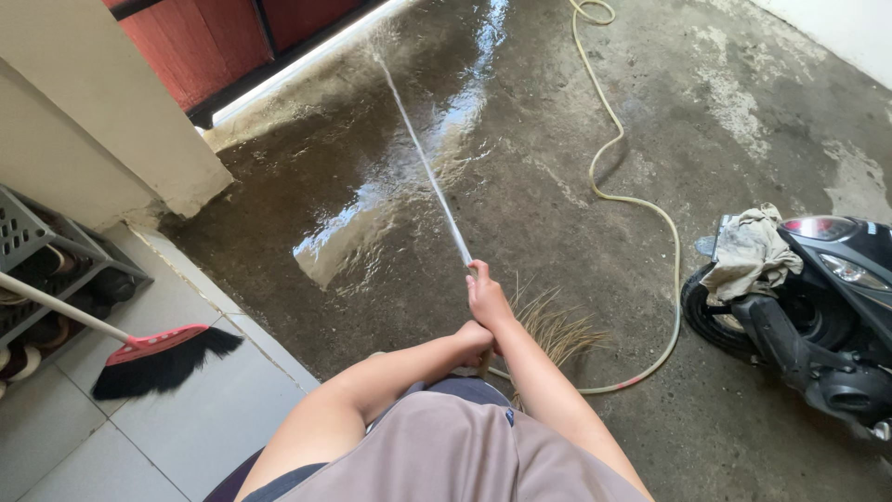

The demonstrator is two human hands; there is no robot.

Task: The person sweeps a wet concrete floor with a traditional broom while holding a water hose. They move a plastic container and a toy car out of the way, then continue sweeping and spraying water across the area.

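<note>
Head view: a thin, pale yellow-green garden hose (641, 204) is being gripped near its nozzle end by the right hand (487, 299), whose fingers are being kept closed around it. The left hand (476, 340) is being held just behind the right, at six o'clock from it, clenched shut; whether the hose or something else is being held by it cannot be told. A narrow jet of water (426, 158) is being thrown from the right hand toward eleven o'clock, onto the wet grey concrete floor (390, 214). The hose is being trailed in a loop across the floor from three o'clock of the hands up to twelve o'clock. A bundle of dry straw broom bristles (556, 327) is being seen just beside the hands at three o'clock. A black scooter (818, 325) draped with a grey rag (748, 251) is standing at three o'clock. A red-headed broom with black bristles (158, 358) is lying at nine o'clock on pale tiles (177, 418).
</note>
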